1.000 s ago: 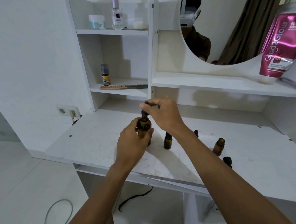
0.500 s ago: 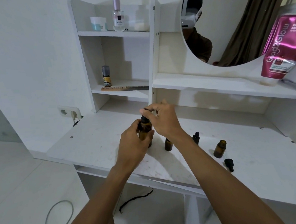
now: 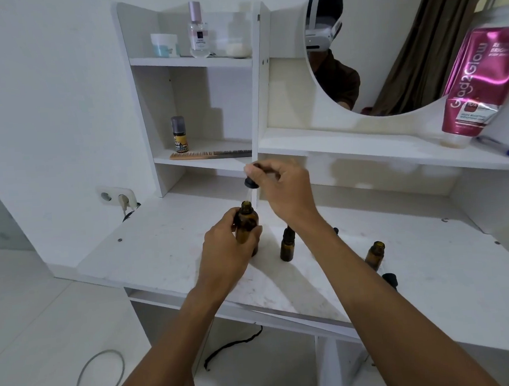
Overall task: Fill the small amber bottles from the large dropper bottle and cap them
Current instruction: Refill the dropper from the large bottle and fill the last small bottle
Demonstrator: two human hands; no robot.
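My left hand (image 3: pixel 225 249) grips the large amber dropper bottle (image 3: pixel 247 225) upright on the white desk (image 3: pixel 167 253); its neck is uncapped. My right hand (image 3: pixel 283 187) holds the black dropper cap (image 3: pixel 252 183) lifted above the bottle, its glass tube pointing down at the mouth. A small amber bottle (image 3: pixel 287 244) with a black top stands just right of the large one. Another small amber bottle (image 3: pixel 375 253), uncapped, stands further right. A loose black cap (image 3: pixel 390 279) lies near the desk's front edge. A further black top (image 3: pixel 335 231) peeks from behind my right forearm.
Shelves behind the desk hold a comb (image 3: pixel 210 154), a small spray can (image 3: pixel 179 134), a perfume bottle (image 3: pixel 198 31) and a jar (image 3: pixel 164 44). A pink tube (image 3: pixel 477 83) and a pen (image 3: pixel 503 149) sit on the right shelf under a round mirror (image 3: pixel 387 48). A wall socket (image 3: pixel 118 196) is at left.
My right hand has lifted the dropper cap off the large bottle; before, it was twisting the cap on the neck. My left hand still holds the bottle.
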